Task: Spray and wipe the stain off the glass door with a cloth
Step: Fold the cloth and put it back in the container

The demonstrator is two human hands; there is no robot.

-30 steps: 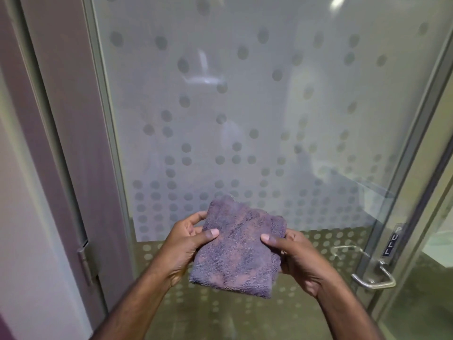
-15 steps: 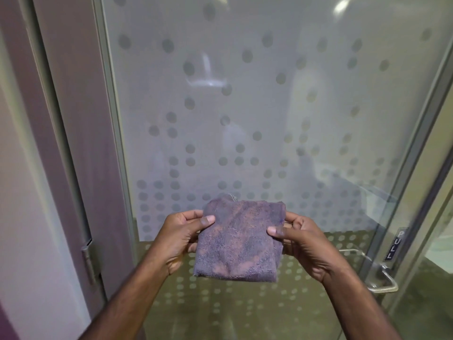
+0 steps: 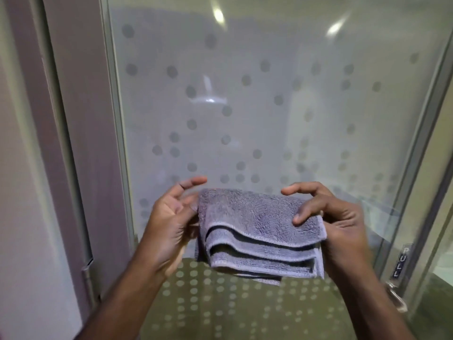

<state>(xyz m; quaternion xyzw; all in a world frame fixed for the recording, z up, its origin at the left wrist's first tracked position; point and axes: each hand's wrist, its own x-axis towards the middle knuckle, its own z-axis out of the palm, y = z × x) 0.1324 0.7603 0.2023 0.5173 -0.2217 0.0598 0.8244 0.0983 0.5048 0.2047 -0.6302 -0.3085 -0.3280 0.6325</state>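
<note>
A frosted glass door point(image 3: 269, 114) with a dot pattern fills the view in front of me. A folded purple-grey cloth point(image 3: 257, 229) lies flat between my hands at chest height, its layered edges facing me. My right hand point(image 3: 335, 217) grips the cloth's right side, thumb on top and fingers beneath. My left hand point(image 3: 171, 217) is at the cloth's left edge with the fingers spread; the thumb touches the edge. A whitish smear point(image 3: 208, 99) shows on the glass above the cloth. No spray bottle is in view.
The door's metal frame point(image 3: 115, 143) runs down the left, beside a brown wall panel point(image 3: 73, 143) with a hinge low down. At the lower right are a metal pull handle point(image 3: 397, 300) and a "PULL" label point(image 3: 400, 262).
The cloth has tipped from upright and facing me to lying flat with its folded edges toward me. My left hand has loosened, its fingers spreading. The view has moved closer to the door.
</note>
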